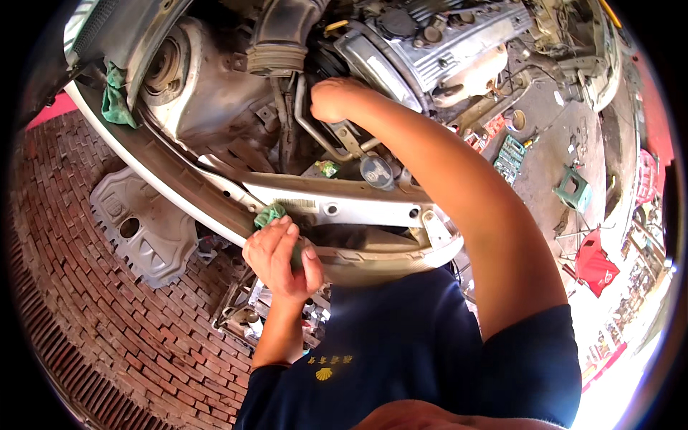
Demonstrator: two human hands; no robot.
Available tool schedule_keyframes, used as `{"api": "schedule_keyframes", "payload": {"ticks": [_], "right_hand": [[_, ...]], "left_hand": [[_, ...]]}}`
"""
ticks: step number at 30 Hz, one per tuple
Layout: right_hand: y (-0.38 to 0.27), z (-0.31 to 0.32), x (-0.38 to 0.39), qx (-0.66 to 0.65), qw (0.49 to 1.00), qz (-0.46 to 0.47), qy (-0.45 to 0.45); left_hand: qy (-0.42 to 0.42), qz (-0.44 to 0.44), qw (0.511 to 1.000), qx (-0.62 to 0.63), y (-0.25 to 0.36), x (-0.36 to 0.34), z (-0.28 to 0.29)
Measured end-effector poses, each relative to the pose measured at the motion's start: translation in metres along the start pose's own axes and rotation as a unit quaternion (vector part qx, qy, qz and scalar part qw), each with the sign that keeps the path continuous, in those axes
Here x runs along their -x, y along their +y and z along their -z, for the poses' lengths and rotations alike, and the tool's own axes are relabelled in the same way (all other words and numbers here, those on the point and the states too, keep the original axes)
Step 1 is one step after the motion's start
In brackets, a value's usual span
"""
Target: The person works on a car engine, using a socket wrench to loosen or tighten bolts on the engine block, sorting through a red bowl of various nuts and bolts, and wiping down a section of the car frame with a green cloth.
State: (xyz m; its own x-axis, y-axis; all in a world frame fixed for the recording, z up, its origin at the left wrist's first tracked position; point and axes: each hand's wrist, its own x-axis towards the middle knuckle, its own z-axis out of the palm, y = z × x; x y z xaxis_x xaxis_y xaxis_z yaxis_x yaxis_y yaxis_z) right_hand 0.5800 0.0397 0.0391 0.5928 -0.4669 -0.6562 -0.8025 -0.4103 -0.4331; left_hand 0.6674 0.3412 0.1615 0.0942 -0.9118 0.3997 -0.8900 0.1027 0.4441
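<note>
My left hand (281, 259) is closed round a crumpled green cloth (270, 214) at the front edge of a car's engine bay, beside the white front crossmember (365, 203). My right arm reaches across into the bay. There my right hand (335, 100) is curled shut between a bent metal pipe (304, 118) and the end of the engine (459, 43); whatever its fingers grip is hidden from view. Below it a round grey horn (377, 172) sits behind the crossmember. A ribbed air intake hose (278, 57) rises just left of the right hand.
Another green cloth (116, 97) hangs on the left fender. A large grey metal cover (147, 226) lies on the brick floor (93, 287). To the right are a teal tool set (510, 159), a green stool (573, 189), a tape roll (515, 119) and a red bag (596, 263).
</note>
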Motion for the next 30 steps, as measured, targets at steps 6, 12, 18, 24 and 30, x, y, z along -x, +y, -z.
{"api": "schedule_keyframes", "payload": {"ticks": [6, 12, 18, 24, 30], "right_hand": [[0.029, 0.015, 0.189, -0.364, 0.891, 0.189, 0.192], [0.15, -0.068, 0.311, -0.428, 0.84, 0.108, 0.315], [0.173, -0.153, 0.329, -0.526, 0.789, 0.067, 0.31], [0.171, -0.15, 0.313, -0.415, 0.825, 0.127, 0.361], [0.168, -0.16, 0.308, -0.369, 0.824, 0.124, 0.412]], "left_hand": [[0.055, -0.022, 0.998, 0.018, -0.011, 0.009, 0.007], [0.119, -0.057, 0.991, -0.026, -0.067, -0.082, 0.037], [0.042, 0.028, 0.999, -0.014, -0.101, -0.1, 0.033], [-0.039, 0.003, 0.987, -0.157, -0.101, -0.111, 0.029], [-0.051, -0.064, 0.968, -0.236, -0.085, -0.118, 0.024]]}}
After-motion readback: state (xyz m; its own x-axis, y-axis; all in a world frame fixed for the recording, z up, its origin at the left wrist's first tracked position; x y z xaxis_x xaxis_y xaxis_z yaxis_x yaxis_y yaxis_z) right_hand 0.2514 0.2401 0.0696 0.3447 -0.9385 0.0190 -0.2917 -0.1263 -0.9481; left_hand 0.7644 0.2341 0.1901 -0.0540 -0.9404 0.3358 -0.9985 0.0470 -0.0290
